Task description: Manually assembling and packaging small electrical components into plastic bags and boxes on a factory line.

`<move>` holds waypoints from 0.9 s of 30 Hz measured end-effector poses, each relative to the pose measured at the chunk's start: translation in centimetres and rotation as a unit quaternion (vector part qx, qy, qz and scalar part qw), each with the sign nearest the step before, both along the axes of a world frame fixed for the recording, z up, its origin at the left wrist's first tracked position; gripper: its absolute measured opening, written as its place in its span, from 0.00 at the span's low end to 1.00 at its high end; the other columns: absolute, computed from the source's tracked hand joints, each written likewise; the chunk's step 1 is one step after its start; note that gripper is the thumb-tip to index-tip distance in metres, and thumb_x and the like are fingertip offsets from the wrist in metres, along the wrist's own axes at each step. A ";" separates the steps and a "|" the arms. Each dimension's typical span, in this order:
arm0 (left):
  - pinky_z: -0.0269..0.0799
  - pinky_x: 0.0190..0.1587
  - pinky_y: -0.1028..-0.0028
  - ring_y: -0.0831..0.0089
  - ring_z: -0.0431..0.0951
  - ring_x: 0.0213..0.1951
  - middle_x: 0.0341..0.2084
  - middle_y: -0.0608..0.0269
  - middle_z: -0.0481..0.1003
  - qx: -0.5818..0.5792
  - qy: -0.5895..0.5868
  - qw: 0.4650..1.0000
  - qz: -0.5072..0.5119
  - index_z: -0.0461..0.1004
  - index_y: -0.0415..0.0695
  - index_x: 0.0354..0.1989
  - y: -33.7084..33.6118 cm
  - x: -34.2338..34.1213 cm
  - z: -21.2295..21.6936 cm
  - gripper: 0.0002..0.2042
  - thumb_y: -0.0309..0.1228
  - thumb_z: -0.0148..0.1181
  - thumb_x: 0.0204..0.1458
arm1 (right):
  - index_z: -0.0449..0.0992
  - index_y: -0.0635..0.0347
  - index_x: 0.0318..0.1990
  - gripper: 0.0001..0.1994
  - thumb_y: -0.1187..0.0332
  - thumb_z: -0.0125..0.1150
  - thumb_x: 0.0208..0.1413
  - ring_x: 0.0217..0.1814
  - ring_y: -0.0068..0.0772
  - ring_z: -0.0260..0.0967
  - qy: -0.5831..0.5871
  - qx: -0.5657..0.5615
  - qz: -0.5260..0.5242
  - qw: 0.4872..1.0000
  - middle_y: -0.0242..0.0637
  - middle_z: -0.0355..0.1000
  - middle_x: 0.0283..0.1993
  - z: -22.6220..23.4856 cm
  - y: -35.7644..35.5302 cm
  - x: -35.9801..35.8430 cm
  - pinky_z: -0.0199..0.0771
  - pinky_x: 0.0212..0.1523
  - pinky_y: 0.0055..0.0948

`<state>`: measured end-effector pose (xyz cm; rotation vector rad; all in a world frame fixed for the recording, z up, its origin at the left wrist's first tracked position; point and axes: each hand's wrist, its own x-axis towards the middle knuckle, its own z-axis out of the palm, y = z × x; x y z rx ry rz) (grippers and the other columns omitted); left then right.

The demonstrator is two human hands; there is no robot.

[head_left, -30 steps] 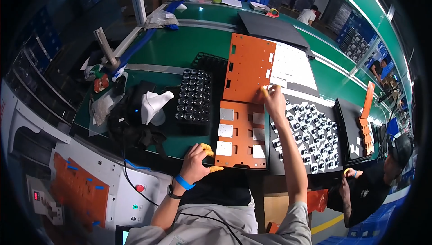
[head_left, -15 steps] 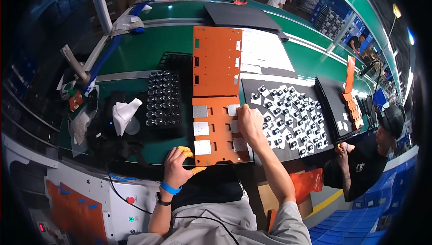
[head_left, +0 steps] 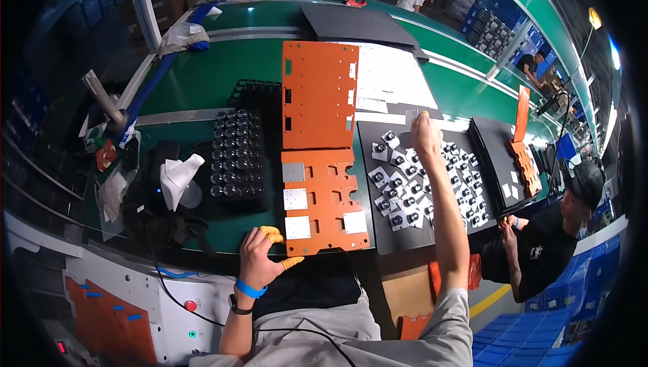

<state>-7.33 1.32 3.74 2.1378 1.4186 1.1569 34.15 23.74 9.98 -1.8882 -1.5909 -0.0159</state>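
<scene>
An orange hinged fixture (head_left: 317, 198) lies on the bench before me, its lid (head_left: 318, 97) folded back on the far side. White square plates (head_left: 295, 199) sit down the left of its base, and one white plate (head_left: 354, 222) lies at the lower right. My left hand (head_left: 260, 256), with yellow finger covers, is at the fixture's near left corner, thumb and fingers apart. Out to the far right, my right hand (head_left: 425, 136) pinches a small pale plate (head_left: 412, 117) above the edge of the white sheets; whether more than one is held I cannot tell.
Right of the fixture, many white plates with black round lenses (head_left: 408, 195) cover a black board. A block of clear lenses (head_left: 236, 158) stands left, beside a white cloth (head_left: 179, 178). White sheets (head_left: 391, 80) lie beyond. A co-worker (head_left: 540, 245) works at the right.
My right hand has moved from the fixture's right side to the far right. Two plates have left the right column. My left hand stays by the near corner.
</scene>
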 end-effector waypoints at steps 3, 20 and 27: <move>0.73 0.40 0.63 0.59 0.75 0.37 0.34 0.60 0.75 0.003 0.003 1.000 -0.002 0.76 0.38 0.28 0.0 0.2 0.2 0.23 0.42 0.81 0.32 | 0.72 0.65 0.30 0.09 0.70 0.51 0.60 0.24 0.52 0.76 -0.269 -0.049 0.000 0.962 0.54 0.75 0.24 -0.6 2.5 2.0 0.74 0.25 0.46; 0.73 0.40 0.63 0.59 0.75 0.37 0.34 0.60 0.75 0.008 0.008 1.000 0.003 0.76 0.39 0.28 0.1 0.1 0.1 0.23 0.42 0.80 0.33 | 0.80 0.60 0.28 0.03 0.75 0.60 0.50 0.31 0.42 0.80 -0.456 -0.159 0.124 0.867 0.46 0.78 0.28 0.2 2.9 2.2 0.78 0.31 0.39; 0.73 0.40 0.63 0.59 0.75 0.37 0.34 0.60 0.75 0.009 0.009 1.000 0.002 0.76 0.39 0.28 0.2 0.3 0.1 0.23 0.43 0.80 0.33 | 0.74 0.61 0.35 0.06 0.70 0.53 0.60 0.24 0.46 0.74 -0.429 -0.066 0.156 0.887 0.45 0.72 0.21 -3.0 4.3 3.4 0.71 0.26 0.45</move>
